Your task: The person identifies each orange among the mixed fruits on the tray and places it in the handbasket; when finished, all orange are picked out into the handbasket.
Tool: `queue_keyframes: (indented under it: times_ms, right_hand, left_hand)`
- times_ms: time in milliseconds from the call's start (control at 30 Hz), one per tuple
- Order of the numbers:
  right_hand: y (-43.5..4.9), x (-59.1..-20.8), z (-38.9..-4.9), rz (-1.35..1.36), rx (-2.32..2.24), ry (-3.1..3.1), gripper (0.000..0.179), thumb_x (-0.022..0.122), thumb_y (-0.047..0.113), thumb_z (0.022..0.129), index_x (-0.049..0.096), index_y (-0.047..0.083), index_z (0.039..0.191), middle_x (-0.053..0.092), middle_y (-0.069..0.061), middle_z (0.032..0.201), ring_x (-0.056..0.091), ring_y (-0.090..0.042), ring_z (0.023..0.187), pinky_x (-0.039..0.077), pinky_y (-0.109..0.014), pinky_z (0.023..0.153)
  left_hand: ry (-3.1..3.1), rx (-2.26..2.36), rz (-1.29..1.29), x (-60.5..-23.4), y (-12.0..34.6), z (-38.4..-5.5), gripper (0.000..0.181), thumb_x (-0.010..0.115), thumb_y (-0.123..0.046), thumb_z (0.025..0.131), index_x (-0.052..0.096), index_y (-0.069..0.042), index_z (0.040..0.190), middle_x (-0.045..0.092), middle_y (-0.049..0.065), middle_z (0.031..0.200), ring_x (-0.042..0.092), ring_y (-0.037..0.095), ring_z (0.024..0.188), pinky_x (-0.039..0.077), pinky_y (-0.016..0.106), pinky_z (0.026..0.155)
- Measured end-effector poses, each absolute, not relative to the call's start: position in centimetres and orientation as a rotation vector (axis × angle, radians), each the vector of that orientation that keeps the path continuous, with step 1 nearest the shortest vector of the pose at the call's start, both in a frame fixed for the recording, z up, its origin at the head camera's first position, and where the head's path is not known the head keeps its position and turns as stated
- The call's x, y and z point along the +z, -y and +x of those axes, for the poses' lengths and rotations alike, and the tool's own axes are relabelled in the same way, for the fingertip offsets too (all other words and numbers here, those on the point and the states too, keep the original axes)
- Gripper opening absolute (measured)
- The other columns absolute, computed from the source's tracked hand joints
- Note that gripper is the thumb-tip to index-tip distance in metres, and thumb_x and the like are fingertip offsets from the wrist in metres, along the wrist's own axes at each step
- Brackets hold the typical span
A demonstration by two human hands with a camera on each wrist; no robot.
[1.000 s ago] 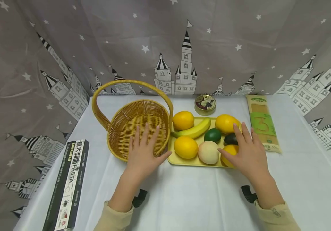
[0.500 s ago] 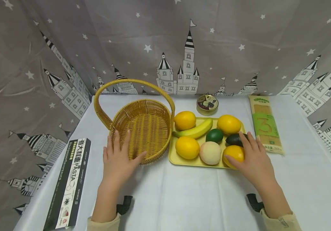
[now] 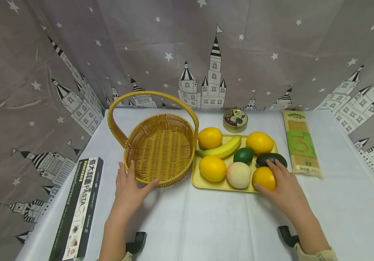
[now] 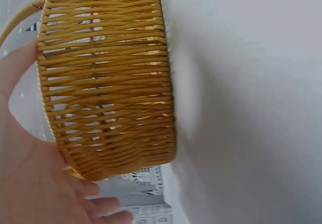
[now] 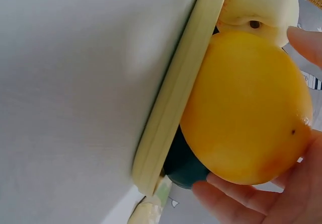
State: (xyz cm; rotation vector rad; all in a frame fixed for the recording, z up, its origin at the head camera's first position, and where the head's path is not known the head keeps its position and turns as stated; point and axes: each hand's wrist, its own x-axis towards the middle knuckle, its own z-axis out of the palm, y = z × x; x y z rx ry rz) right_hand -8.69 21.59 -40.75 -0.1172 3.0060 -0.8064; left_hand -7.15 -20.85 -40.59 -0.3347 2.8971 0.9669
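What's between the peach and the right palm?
An orange-yellow fruit. Head view shows it: peach on one side, right hand on the other, thumb along the fruit's near edge.

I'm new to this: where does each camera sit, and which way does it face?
Head: worn on the person's head, facing forward and down at the basket and yellow tray; left hand and right hand both show.
Left wrist: worn there, facing the basket's outer wall from the side; part of the left hand shows.
Right wrist: worn there, facing the tray's edge and an orange fruit; part of the right hand shows.
Shared: head and left wrist both show the basket.
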Motion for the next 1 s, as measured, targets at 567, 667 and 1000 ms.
queue_keyframes:
  times_ms: [567, 667, 1000]
  right_hand:
    - [-21.6, -41.2, -8.5, -0.089, -0.888, -3.031, 0.076, 0.075, 0.042, 0.082, 0.044, 0.004, 0.141, 0.037, -0.026, 0.137, 0.043, -0.049, 0.117, 0.041, -0.069, 0.089]
    - [-21.6, -41.1, -8.6, -0.062, -0.869, -3.031, 0.075, 0.075, 0.044, 0.082, 0.045, 0.005, 0.139, 0.041, -0.026, 0.133, 0.046, -0.047, 0.113, 0.043, -0.067, 0.087]
    - [-21.6, -39.7, -9.0, -0.048, -0.838, -3.008, 0.079, 0.073, 0.051, 0.08, 0.047, 0.005, 0.138, 0.043, -0.025, 0.131, 0.049, -0.046, 0.109, 0.045, -0.065, 0.085]
  left_hand:
    - [-2.655, 1.652, -0.364, -42.1, 21.0, -7.8, 0.103, 0.081, -0.028, 0.08, 0.012, -0.005, 0.153, -0.019, 0.01, 0.156, 0.021, 0.041, 0.14, 0.036, 0.046, 0.109]
    - [-2.648, 1.674, -0.366, -42.1, 20.9, -7.8, 0.102, 0.081, -0.025, 0.08, 0.013, -0.004, 0.153, -0.017, 0.01, 0.156, 0.022, 0.041, 0.139, 0.036, 0.045, 0.109]
    - [-2.65, 1.7, -0.358, -42.2, 20.9, -7.7, 0.101, 0.081, -0.021, 0.08, 0.014, -0.003, 0.152, -0.015, 0.012, 0.156, 0.021, 0.041, 0.14, 0.036, 0.045, 0.109]
